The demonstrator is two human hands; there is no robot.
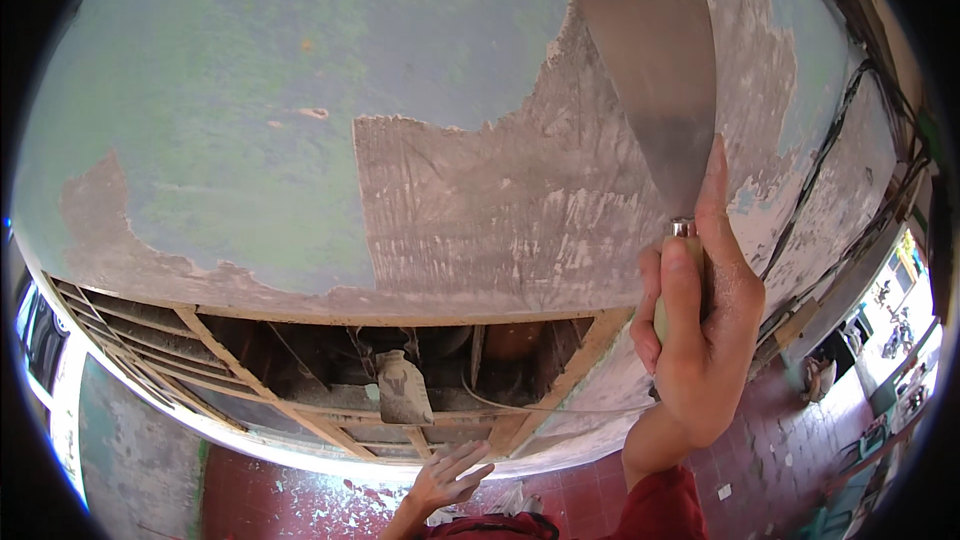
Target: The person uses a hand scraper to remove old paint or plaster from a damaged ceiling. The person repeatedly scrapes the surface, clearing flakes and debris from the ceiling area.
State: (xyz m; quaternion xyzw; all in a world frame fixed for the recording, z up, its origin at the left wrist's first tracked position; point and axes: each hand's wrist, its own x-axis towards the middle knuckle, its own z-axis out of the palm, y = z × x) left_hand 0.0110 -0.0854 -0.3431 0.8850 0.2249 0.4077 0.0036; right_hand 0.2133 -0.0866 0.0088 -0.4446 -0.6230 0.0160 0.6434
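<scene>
My right hand (700,300) is closed round the pale handle of a wide-bladed paint scraper (660,80), its index finger stretched up along the blade's edge. The blade lies over a wall (230,100) coated in green-blue paint, its front edge at the border between paint and a bare grey-brown patch (480,200). Ragged paint edges run left and right of the blade. Low in the view, my left hand (450,477) is open with its fingers spread, holding nothing. It is below the wooden frame, apart from the scraper.
A wooden-framed opening (330,370) with slats lies under the painted surface; a greyish scrap (403,390) hangs in it. Paint flakes (330,505) litter the red tiled floor (590,500). Dark cables (815,165) run along the right. Green chairs (835,500) stand at the lower right.
</scene>
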